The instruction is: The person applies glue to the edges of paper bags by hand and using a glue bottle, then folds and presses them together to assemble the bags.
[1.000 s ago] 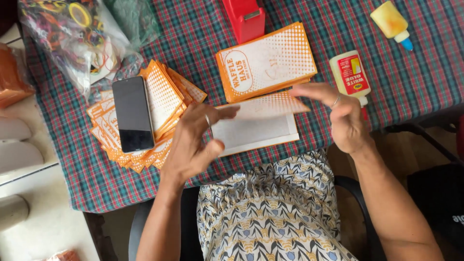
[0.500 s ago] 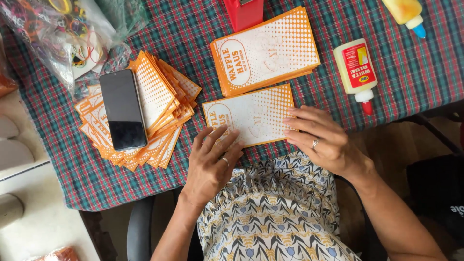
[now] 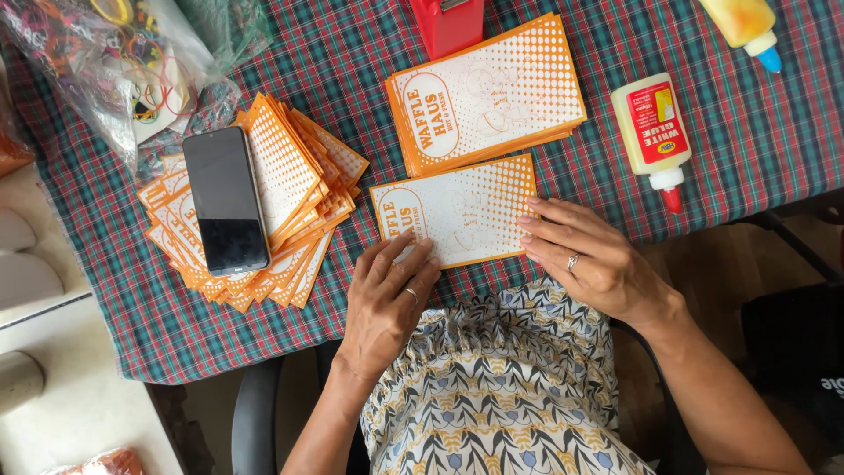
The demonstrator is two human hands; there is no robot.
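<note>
I am observing the left hand [image 3: 384, 299] lying flat, fingers extended, pressing the near left edge of an orange-and-white card [image 3: 457, 211] on the plaid tablecloth [image 3: 158, 325]. The right hand [image 3: 591, 257] is resting open-fingered on its right edge, gripping nothing. A card stack [image 3: 488, 92] is sitting just beyond; a glue bottle [image 3: 652, 132] is lying further right.

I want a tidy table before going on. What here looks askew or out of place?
The pile of orange cards at left is fanned out and crooked, with a black phone lying on top. The other stack is squared. Nothing looks spilled or damaged.
</note>
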